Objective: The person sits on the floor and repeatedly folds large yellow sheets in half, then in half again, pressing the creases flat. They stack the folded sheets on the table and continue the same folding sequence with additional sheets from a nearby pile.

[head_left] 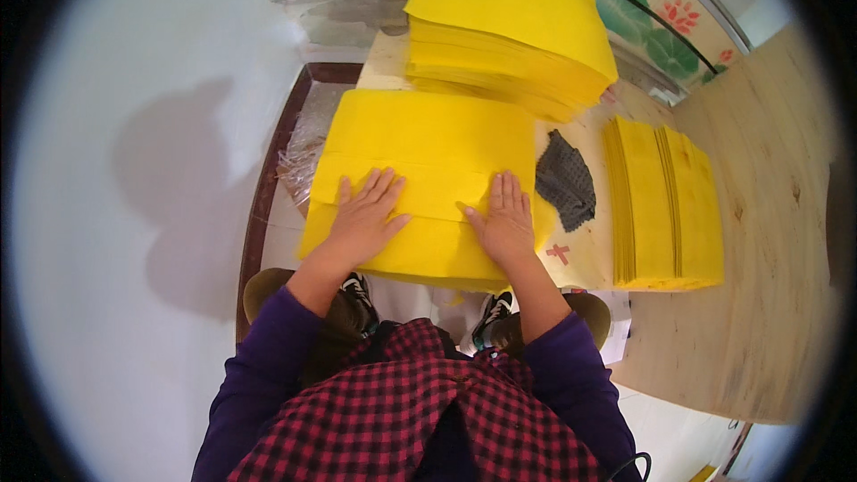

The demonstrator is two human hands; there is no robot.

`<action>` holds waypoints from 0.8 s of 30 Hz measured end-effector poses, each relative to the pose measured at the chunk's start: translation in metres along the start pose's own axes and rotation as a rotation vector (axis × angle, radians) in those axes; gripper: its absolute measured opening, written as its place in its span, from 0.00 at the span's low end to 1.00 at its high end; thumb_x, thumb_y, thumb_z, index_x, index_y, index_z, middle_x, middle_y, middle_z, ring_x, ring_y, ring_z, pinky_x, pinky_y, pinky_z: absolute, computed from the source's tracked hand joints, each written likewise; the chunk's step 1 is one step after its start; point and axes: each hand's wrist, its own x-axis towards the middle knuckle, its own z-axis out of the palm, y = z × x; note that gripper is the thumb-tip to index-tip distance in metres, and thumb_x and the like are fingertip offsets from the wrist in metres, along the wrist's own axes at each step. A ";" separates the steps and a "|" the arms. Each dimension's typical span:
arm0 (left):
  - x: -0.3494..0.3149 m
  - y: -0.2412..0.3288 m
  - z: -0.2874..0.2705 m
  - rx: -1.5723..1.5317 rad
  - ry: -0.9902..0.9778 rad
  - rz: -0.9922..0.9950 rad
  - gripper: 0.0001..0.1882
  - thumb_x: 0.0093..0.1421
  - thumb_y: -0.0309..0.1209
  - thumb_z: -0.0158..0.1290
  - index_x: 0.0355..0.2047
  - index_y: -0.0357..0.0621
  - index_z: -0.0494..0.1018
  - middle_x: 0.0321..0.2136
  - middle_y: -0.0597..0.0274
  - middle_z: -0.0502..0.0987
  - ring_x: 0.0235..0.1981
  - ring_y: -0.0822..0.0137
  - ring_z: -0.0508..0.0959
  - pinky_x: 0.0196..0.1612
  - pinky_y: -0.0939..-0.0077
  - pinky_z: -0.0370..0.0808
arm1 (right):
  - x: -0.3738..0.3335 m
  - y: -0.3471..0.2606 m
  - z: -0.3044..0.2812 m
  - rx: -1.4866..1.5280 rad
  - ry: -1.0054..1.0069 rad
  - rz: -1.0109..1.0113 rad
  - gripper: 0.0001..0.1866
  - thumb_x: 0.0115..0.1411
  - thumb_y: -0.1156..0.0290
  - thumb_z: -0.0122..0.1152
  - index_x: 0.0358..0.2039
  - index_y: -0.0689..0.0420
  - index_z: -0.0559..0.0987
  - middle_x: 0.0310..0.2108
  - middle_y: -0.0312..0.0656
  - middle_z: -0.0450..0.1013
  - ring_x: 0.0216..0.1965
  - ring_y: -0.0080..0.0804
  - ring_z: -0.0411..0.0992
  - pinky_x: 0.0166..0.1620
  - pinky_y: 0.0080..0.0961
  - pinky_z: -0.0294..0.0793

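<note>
A stack of yellow sheets [428,129] lies in front of me at the near edge of a wooden table. Its top sheet has a flap whose edge runs crosswise beneath my hands. On the left part of that sheet my left hand [364,217] rests flat, fingers spread. Toward the right side my right hand [503,221] also lies flat, with its fingers stretched forward and the thumb pointing inward. Neither hand grips anything. The lower layers of the stack are mostly hidden from above.
Behind stands a taller pile of yellow sheets [509,9]. A dark grey cloth [566,182] lies on the table [580,254] right of the stack. Farther right are folded yellow bundles [665,205] against a wooden board [759,241]. Clear plastic wrap [303,161] is at the left.
</note>
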 end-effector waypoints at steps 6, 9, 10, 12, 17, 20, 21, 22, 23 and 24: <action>0.035 0.048 0.023 -0.037 0.016 0.076 0.33 0.65 0.48 0.43 0.66 0.48 0.54 0.68 0.56 0.51 0.70 0.59 0.48 0.69 0.49 0.38 | -0.001 0.000 0.004 -0.021 0.044 -0.019 0.46 0.62 0.40 0.44 0.68 0.63 0.48 0.70 0.51 0.42 0.71 0.41 0.38 0.70 0.39 0.36; 0.029 0.025 0.029 0.026 0.093 -0.047 0.34 0.65 0.49 0.43 0.66 0.47 0.54 0.68 0.56 0.51 0.70 0.59 0.48 0.69 0.50 0.39 | -0.002 0.002 0.009 -0.009 0.104 -0.051 0.45 0.63 0.41 0.45 0.67 0.63 0.49 0.69 0.53 0.43 0.71 0.45 0.41 0.69 0.42 0.39; 0.024 0.011 0.028 0.069 0.135 -0.096 0.34 0.64 0.50 0.43 0.66 0.47 0.55 0.68 0.56 0.51 0.70 0.60 0.48 0.69 0.50 0.39 | -0.002 0.003 0.010 -0.001 0.128 -0.061 0.44 0.63 0.42 0.45 0.67 0.63 0.49 0.69 0.54 0.44 0.70 0.47 0.41 0.69 0.44 0.40; 0.014 -0.023 0.023 0.079 0.153 -0.216 0.35 0.64 0.50 0.42 0.67 0.46 0.52 0.68 0.55 0.50 0.70 0.59 0.47 0.69 0.52 0.39 | -0.003 0.004 0.011 0.002 0.136 -0.077 0.44 0.63 0.42 0.45 0.67 0.64 0.50 0.69 0.55 0.44 0.70 0.47 0.42 0.68 0.44 0.41; -0.008 -0.077 0.003 -0.024 0.079 -0.572 0.37 0.66 0.50 0.40 0.68 0.42 0.47 0.69 0.54 0.48 0.70 0.58 0.46 0.69 0.53 0.38 | -0.003 0.002 0.011 0.004 0.148 -0.086 0.44 0.63 0.42 0.45 0.67 0.64 0.50 0.69 0.56 0.44 0.70 0.48 0.43 0.68 0.44 0.41; -0.019 -0.081 -0.009 0.139 0.091 -0.638 0.37 0.66 0.49 0.40 0.68 0.41 0.46 0.69 0.53 0.48 0.70 0.59 0.45 0.69 0.54 0.38 | -0.004 0.002 0.007 0.016 0.143 -0.092 0.44 0.64 0.42 0.44 0.67 0.64 0.50 0.69 0.56 0.45 0.70 0.48 0.43 0.69 0.43 0.41; -0.021 -0.080 -0.013 0.189 0.157 -0.615 0.37 0.66 0.49 0.40 0.68 0.40 0.46 0.69 0.53 0.48 0.71 0.59 0.44 0.69 0.54 0.38 | -0.005 0.003 0.004 0.010 0.133 -0.092 0.43 0.64 0.43 0.44 0.67 0.64 0.50 0.69 0.56 0.45 0.70 0.48 0.43 0.69 0.43 0.41; -0.021 -0.076 -0.017 0.226 0.201 -0.603 0.37 0.66 0.49 0.40 0.68 0.40 0.46 0.69 0.53 0.48 0.71 0.59 0.44 0.69 0.54 0.38 | -0.005 0.002 0.001 -0.007 0.101 -0.079 0.43 0.64 0.43 0.44 0.67 0.64 0.50 0.69 0.56 0.45 0.70 0.48 0.42 0.69 0.43 0.41; -0.019 -0.069 -0.019 0.243 0.246 -0.500 0.36 0.66 0.48 0.40 0.67 0.40 0.47 0.69 0.54 0.49 0.71 0.59 0.44 0.69 0.54 0.38 | -0.005 0.001 -0.002 0.000 0.118 -0.087 0.42 0.64 0.44 0.44 0.67 0.64 0.50 0.69 0.55 0.45 0.70 0.47 0.42 0.69 0.43 0.41; -0.015 -0.059 -0.019 0.249 0.266 -0.413 0.36 0.66 0.47 0.40 0.67 0.40 0.48 0.68 0.54 0.49 0.70 0.59 0.45 0.69 0.54 0.38 | -0.005 -0.002 -0.005 -0.003 0.111 -0.086 0.42 0.64 0.45 0.44 0.67 0.64 0.51 0.69 0.55 0.45 0.70 0.47 0.42 0.69 0.43 0.41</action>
